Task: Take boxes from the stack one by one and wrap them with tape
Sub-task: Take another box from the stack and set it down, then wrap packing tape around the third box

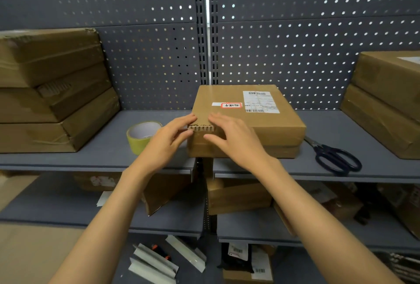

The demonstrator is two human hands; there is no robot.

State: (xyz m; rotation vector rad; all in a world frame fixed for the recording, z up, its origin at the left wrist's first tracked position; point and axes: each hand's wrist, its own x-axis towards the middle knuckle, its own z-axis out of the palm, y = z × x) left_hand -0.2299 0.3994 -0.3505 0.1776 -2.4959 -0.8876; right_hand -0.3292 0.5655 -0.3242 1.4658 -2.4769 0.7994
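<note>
A flat brown cardboard box (268, 122) with a white shipping label and a red-framed sticker lies on the grey shelf (109, 149) in the middle. My left hand (168, 136) touches its front-left corner with relaxed fingers, where the corrugated edge shows. On the top and front face beside that corner, my right hand (236, 140) presses flat with straight fingers. A roll of yellowish tape (141, 136) stands on the shelf just left of my left hand. To the left is a stack of three brown boxes (52, 93); another stack (386, 102) is at the right.
Dark-handled scissors (336, 156) lie on the shelf right of the box. A perforated grey panel (295, 33) forms the back wall. The lower shelves hold more cardboard boxes (238, 195), and white packets (156, 261) lie on the lowest shelf.
</note>
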